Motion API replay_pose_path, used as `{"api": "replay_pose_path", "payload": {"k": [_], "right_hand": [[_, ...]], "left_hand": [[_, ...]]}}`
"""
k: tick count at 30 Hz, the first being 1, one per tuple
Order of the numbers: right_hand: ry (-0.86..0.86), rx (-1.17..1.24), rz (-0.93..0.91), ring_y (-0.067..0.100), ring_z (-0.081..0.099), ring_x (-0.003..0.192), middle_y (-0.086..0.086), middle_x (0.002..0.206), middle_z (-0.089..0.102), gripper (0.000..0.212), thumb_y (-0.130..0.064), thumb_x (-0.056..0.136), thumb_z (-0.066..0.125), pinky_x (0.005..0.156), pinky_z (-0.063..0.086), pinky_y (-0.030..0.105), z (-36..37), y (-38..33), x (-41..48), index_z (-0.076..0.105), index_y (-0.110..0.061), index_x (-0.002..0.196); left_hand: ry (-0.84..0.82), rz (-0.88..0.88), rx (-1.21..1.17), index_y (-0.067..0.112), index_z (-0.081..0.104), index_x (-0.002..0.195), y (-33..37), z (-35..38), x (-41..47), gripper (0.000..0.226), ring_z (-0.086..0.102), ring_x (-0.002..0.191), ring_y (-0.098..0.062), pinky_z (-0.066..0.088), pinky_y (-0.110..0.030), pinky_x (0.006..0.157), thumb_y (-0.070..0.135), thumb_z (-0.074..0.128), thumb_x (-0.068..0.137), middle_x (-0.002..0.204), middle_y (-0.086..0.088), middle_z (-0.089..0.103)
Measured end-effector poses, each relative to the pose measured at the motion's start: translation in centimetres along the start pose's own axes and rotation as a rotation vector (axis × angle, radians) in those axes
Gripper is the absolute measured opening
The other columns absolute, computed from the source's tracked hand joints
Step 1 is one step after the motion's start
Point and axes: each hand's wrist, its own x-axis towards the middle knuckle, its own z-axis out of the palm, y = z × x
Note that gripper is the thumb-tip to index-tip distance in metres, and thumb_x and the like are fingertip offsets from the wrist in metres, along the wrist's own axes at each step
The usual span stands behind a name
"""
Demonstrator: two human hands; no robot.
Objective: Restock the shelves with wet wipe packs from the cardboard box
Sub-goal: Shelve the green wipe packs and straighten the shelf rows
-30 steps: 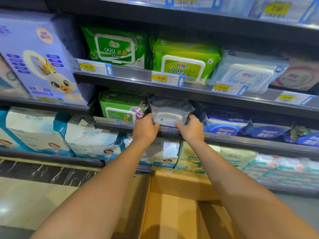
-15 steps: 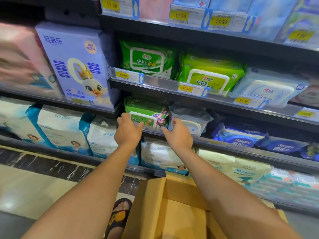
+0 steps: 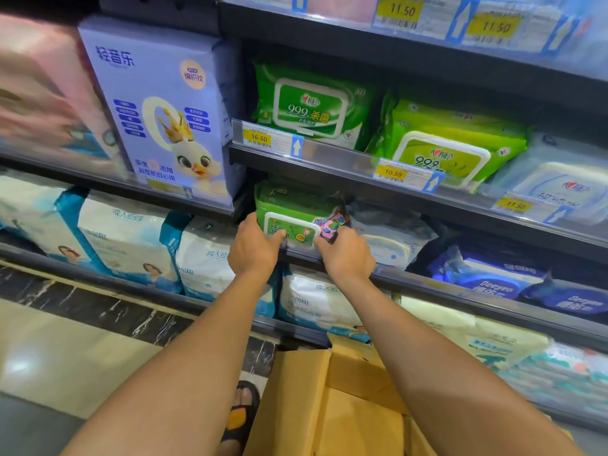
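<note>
A green wet wipe pack (image 3: 292, 209) with a white lid lies at the front of the middle shelf (image 3: 460, 287). My left hand (image 3: 253, 250) grips its left end, thumb on the lid. My right hand (image 3: 348, 255) holds its right end by the pink pattern. Just to the right lies a grey-white wet wipe pack (image 3: 391, 238), free of both hands. Below my arms stands the open cardboard box (image 3: 316, 399); its inside is mostly hidden.
Green and white wipe packs (image 3: 312, 103) fill the shelf above, behind price tags (image 3: 260, 138). Blue packs (image 3: 493, 278) lie further right. A lilac tissue box (image 3: 164, 116) stands left, white diaper bags (image 3: 131, 238) below. A sandalled foot (image 3: 240, 413) rests on the floor by the box.
Both hands left the grey-white pack on the shelf and moved left onto the green pack. The view has swung left and closer.
</note>
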Motion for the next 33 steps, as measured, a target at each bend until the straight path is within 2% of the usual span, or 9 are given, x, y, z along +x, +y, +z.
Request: {"api": "replay_pose_path", "payload": {"k": [4, 12, 15, 17, 20, 23, 27, 30, 33], "right_hand": [[0.010, 0.002, -0.004, 0.031, 0.065, 0.095, 0.005, 0.101, 0.069, 0.039, -0.057, 0.095, 0.062, 0.067, 0.042, 0.035, 0.3, -0.2, 0.5, 0.063, -0.018, 0.103], [-0.013, 0.013, -0.009, 0.030, 0.064, 0.090, 0.002, 0.093, 0.065, 0.039, -0.058, 0.095, 0.061, 0.067, 0.047, 0.035, 0.1, -0.1, 0.6, 0.063, -0.019, 0.100], [-0.030, 0.035, -0.057, 0.027, 0.065, 0.087, 0.000, 0.093, 0.069, 0.035, -0.057, 0.095, 0.060, 0.066, 0.052, 0.036, -0.6, 0.5, -0.1, 0.065, -0.023, 0.097], [-0.042, 0.043, -0.093, 0.026, 0.067, 0.091, -0.003, 0.099, 0.071, 0.032, -0.056, 0.096, 0.060, 0.068, 0.056, 0.037, -1.4, 1.0, -1.0, 0.068, -0.026, 0.105], [-0.068, 0.038, -0.152, 0.025, 0.066, 0.110, -0.006, 0.127, 0.067, 0.040, -0.050, 0.096, 0.062, 0.077, 0.053, 0.037, -3.3, 2.0, -2.7, 0.062, -0.032, 0.132], [-0.077, -0.038, -0.287, 0.023, 0.055, 0.128, -0.003, 0.147, 0.051, 0.051, -0.045, 0.097, 0.062, 0.087, 0.054, 0.042, -5.7, 3.7, -4.3, 0.053, -0.028, 0.145], [0.005, -0.193, -0.417, 0.023, 0.048, 0.135, -0.002, 0.151, 0.045, 0.054, -0.042, 0.096, 0.064, 0.095, 0.053, 0.043, -9.7, 6.1, -6.7, 0.051, -0.025, 0.145], [0.053, -0.256, -0.444, 0.025, 0.045, 0.138, 0.000, 0.154, 0.042, 0.056, -0.042, 0.094, 0.066, 0.101, 0.048, 0.044, -13.5, 7.5, -8.5, 0.050, -0.028, 0.146], [0.112, -0.274, -0.450, 0.026, 0.043, 0.138, -0.001, 0.157, 0.038, 0.059, -0.040, 0.093, 0.066, 0.103, 0.046, 0.045, -17.6, 9.3, -10.1, 0.047, -0.029, 0.148]], "left_hand": [[0.012, -0.002, 0.000, 0.023, 0.058, 0.124, 0.2, 0.2, 0.2, 0.045, 0.065, 0.107, -0.029, 0.041, -0.038, 0.069, 0.047, 0.075, 0.089, 0.121, -0.001, 0.065], [-0.040, -0.004, -0.009, 0.024, 0.056, 0.127, 0.7, -0.5, 0.0, 0.046, 0.064, 0.110, -0.029, 0.043, -0.038, 0.072, 0.046, 0.073, 0.091, 0.125, -0.002, 0.063], [-0.098, 0.017, 0.023, 0.024, 0.053, 0.131, 0.8, -1.7, -0.9, 0.049, 0.062, 0.112, -0.031, 0.042, -0.039, 0.073, 0.046, 0.072, 0.091, 0.133, -0.004, 0.058], [-0.125, 0.047, 0.096, 0.021, 0.046, 0.141, 0.7, -2.8, -2.2, 0.058, 0.061, 0.115, -0.033, 0.041, -0.039, 0.074, 0.045, 0.070, 0.094, 0.142, -0.005, 0.050], [-0.141, 0.135, 0.223, 0.018, 0.034, 0.152, 0.6, -4.2, -4.2, 0.070, 0.055, 0.127, -0.033, 0.046, -0.043, 0.080, 0.045, 0.067, 0.096, 0.156, -0.005, 0.036], [-0.146, 0.289, 0.385, 0.017, 0.030, 0.155, 0.9, -5.4, -6.4, 0.075, 0.041, 0.142, -0.031, 0.048, -0.047, 0.101, 0.047, 0.065, 0.097, 0.162, -0.005, 0.031], [-0.132, 0.506, 0.523, 0.020, 0.026, 0.160, 3.1, -6.7, -10.2, 0.078, 0.022, 0.155, -0.027, 0.034, -0.048, 0.119, 0.049, 0.062, 0.098, 0.167, -0.005, 0.026], [-0.110, 0.595, 0.533, 0.023, 0.024, 0.162, 5.9, -7.5, -13.1, 0.076, 0.019, 0.157, -0.026, 0.028, -0.049, 0.122, 0.049, 0.060, 0.099, 0.168, -0.003, 0.025], [-0.068, 0.696, 0.516, 0.023, 0.027, 0.162, 9.7, -8.0, -15.8, 0.077, 0.022, 0.156, -0.026, 0.030, -0.047, 0.121, 0.047, 0.063, 0.098, 0.168, -0.003, 0.028]]}}
